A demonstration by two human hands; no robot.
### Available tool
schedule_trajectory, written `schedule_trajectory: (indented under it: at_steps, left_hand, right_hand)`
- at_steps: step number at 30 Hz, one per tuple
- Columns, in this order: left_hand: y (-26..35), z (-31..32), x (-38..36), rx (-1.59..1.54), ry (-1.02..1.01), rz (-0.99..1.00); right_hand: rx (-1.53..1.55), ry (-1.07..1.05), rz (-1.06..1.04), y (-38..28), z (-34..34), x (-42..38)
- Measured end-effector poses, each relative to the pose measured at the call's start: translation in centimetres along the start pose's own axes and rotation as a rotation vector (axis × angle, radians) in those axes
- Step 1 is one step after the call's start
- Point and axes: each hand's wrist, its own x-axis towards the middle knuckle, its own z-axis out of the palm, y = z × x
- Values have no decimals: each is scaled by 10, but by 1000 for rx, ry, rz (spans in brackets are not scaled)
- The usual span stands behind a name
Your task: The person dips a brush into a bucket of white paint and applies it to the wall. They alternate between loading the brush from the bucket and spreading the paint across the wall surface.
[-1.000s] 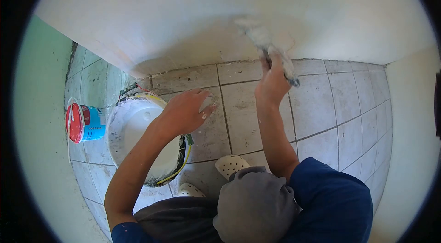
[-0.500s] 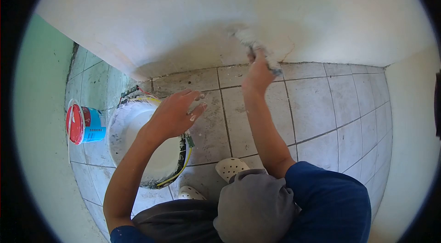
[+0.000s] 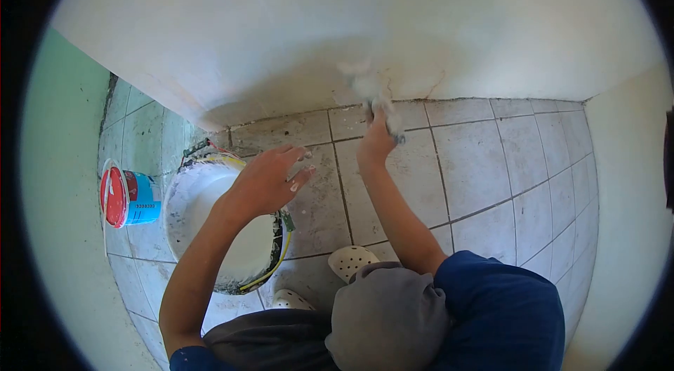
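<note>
My right hand (image 3: 377, 139) is closed round a paintbrush (image 3: 364, 83) coated in white, its handle end showing beside the wrist. Motion blurs the brush head, which is at the lower part of the pale wall (image 3: 281, 27), just above the floor line. Over the right side of a bucket of white paint (image 3: 246, 252) hovers my left hand (image 3: 267, 181), fingers apart and spotted with white. Nothing is in that hand. It hides part of the bucket's rim and the paint surface.
A blue tub with a red lid (image 3: 133, 195) lies on its side left of the bucket. Grey floor tiles (image 3: 484, 160) run along the wall's foot. A green wall (image 3: 70, 160) closes the left side. Cream clogs (image 3: 351, 260) are on my feet.
My right hand has moved down and to the left with the paintbrush, so the brush head is lower on the wall. My left hand stays almost where it was.
</note>
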Motion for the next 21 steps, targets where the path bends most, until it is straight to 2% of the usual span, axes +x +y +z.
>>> schedule_trajectory:
  at_steps: [3,6,9,11,16,19,21]
  left_hand:
    - [-5,3,-5,-12,2,-13]
    - [-7,3,-7,-10,-30,-33]
    - [-8,5,-4,3,-32,-1]
    - [-7,7,-3,0,-8,18]
    - [-4,5,2,-12,-18,22]
    - [-6,9,4,-1,20,83]
    - [-5,13,7,6,34,114]
  right_hand:
    - [-61,91,84,26,-45,3]
    - [-194,31,105,21,-53,14]
    - [-145,5,5,-9,-8,29]
    - [-76,91,-33,-55,41,21]
    - [145,-141,-197,-150,95,4]
    - [236,-257,-275,-175,107,2]
    - [104,-179,-316,-158,106,8]
